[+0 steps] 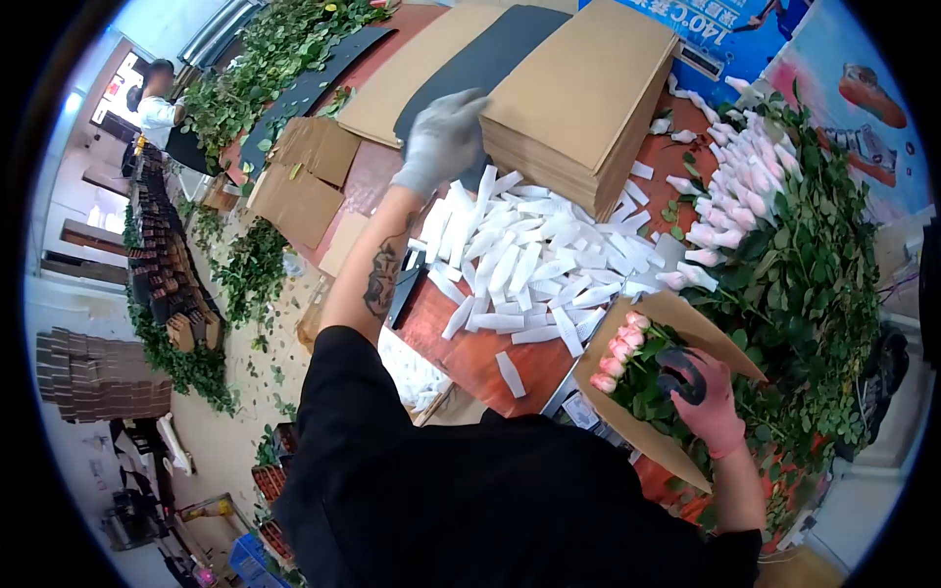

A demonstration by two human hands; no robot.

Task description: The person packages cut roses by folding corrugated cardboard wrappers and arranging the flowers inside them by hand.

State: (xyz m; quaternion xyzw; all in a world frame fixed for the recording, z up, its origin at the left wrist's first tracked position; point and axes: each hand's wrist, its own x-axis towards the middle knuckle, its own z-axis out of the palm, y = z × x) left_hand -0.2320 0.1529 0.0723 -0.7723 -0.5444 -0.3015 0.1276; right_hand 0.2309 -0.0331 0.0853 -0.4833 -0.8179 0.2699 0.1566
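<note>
My left hand [441, 142], in a grey-white glove, is at the near corner of a tall stack of brown cardboard sheets [578, 88], over a dark grey sheet [470, 64]. Its fingers are blurred, so a hold cannot be made out. In a pink glove with dark fingertips, my right hand [701, 397] curls over the leafy stems of a pink rose bunch [619, 351]. The bunch lies on an opened brown cardboard wrap [627, 421], its blooms in a row at the left. What the fingers press against is partly hidden.
White foam sleeves [529, 245] cover the middle of the red table [441, 338]. Wrapped pale roses [745, 186] with long leafy stems lie at the right. Torn cardboard [304, 176] and leaves [240, 88] are at the upper left. Another person [157, 108] stands far left.
</note>
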